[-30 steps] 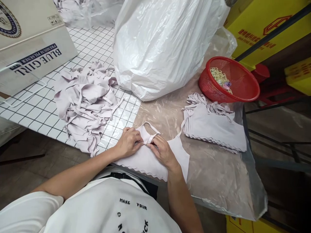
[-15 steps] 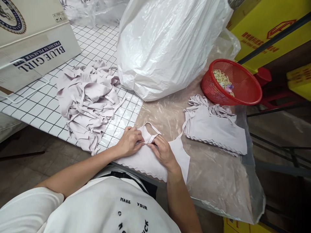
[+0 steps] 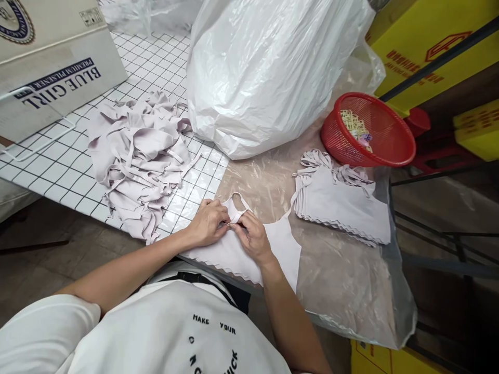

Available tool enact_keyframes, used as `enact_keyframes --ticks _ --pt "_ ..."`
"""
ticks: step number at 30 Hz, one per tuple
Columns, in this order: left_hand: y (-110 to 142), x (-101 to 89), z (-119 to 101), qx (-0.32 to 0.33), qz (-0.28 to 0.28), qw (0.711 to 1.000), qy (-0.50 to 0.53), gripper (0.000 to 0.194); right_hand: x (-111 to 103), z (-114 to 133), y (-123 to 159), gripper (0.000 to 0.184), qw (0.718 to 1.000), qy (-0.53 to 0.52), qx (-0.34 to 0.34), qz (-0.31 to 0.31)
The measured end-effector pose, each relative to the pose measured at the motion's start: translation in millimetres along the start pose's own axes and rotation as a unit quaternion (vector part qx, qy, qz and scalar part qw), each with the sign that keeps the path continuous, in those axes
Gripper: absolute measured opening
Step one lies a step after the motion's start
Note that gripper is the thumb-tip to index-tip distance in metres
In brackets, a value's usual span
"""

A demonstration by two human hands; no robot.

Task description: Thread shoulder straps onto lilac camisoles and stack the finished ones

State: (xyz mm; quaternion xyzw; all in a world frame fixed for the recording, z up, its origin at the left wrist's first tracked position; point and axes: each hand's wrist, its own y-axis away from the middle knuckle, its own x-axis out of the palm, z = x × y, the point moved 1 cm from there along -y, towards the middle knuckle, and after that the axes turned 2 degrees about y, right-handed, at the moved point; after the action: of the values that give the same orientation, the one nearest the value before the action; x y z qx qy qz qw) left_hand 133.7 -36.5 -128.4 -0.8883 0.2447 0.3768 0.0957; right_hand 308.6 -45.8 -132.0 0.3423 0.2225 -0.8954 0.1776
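Note:
A pale lilac fabric piece (image 3: 278, 244) with a scalloped lower edge lies flat on the table's near edge. My left hand (image 3: 208, 222) and my right hand (image 3: 251, 236) meet over its upper left corner, both pinching the thin strap loop (image 3: 237, 206) there. To the left sits a loose heap of the same lilac pieces (image 3: 138, 156) on the checked surface. To the right lies a neat stack of flat pieces (image 3: 343, 205), straps bunched at its far end.
A big white plastic bag (image 3: 268, 67) fills the table's back. A red mesh basket (image 3: 390, 135) with small items stands at the back right. A cardboard box (image 3: 50, 62) sits at the far left. Clear plastic sheet (image 3: 351, 280) covers the table's right half. Yellow boxes (image 3: 421, 41) stand beyond.
My right hand has moved a little left toward my left hand, drawing the strap loop smaller. The rest lies as before.

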Motion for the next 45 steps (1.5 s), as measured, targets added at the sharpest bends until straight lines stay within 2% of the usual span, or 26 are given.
enact_keyframes --ticks 5,7,10,12,14,18,22,25,30,34,37,39,42,45 --pt "1.3 -10.6 -0.9 0.001 0.025 0.999 0.032 0.017 0.9 2.6 3.4 0.017 0.991 -0.093 0.098 -0.010" --pt "0.7 -20.6 -1.1 0.009 0.031 0.996 0.082 0.032 1.3 3.4 5.0 0.016 0.985 -0.126 0.117 -0.013" --pt "-3.3 -33.5 -1.9 -0.008 0.034 0.980 0.198 0.048 1.4 3.6 4.6 0.016 0.988 -0.121 0.094 -0.025" --pt "-7.6 -36.1 -3.9 -0.042 0.057 0.950 0.303 0.046 0.7 3.4 2.7 0.016 0.992 -0.104 0.063 -0.035" --pt "-12.4 -34.0 -7.0 -0.094 0.069 0.906 0.407 0.042 -0.2 3.1 0.9 0.015 0.994 -0.095 0.031 -0.047" --pt "-21.4 -26.5 -14.3 -0.201 0.035 0.813 0.546 0.045 0.4 0.1 1.2 0.016 0.994 -0.085 -0.006 -0.066" --pt "-28.2 -29.4 -22.1 -0.221 0.004 0.730 0.647 0.039 4.0 -3.9 3.4 0.023 0.995 -0.062 -0.008 -0.072" --pt "-33.6 -41.0 -27.4 -0.220 -0.022 0.700 0.679 0.039 4.1 -3.0 2.7 0.029 0.997 -0.045 -0.007 -0.064" --pt "-49.4 -72.0 -35.0 -0.195 -0.066 0.721 0.662 0.043 3.2 -1.0 2.6 0.020 0.997 -0.028 0.008 -0.068" --pt "-70.7 -89.3 -29.4 -0.203 -0.053 0.760 0.616 0.041 7.2 -6.5 4.0 0.019 0.994 -0.012 0.054 -0.099" --pt "-88.4 -87.8 -15.3 -0.240 -0.035 0.798 0.551 0.038 6.7 -8.4 2.3 0.020 0.994 0.008 0.057 -0.096" --pt "-99.2 -81.5 -4.1 -0.255 -0.029 0.845 0.470 0.033 0.5 -6.0 1.5 0.019 0.995 0.043 0.050 -0.072" --pt "-110.2 -72.1 10.4 -0.251 -0.024 0.907 0.337 0.025 -19.7 2.9 8.3 0.021 0.992 0.116 0.045 -0.013" --pt "-107.6 -69.3 16.7 -0.239 -0.046 0.930 0.276 0.027 -47.9 11.5 31.3 0.028 0.985 0.163 0.056 0.017"
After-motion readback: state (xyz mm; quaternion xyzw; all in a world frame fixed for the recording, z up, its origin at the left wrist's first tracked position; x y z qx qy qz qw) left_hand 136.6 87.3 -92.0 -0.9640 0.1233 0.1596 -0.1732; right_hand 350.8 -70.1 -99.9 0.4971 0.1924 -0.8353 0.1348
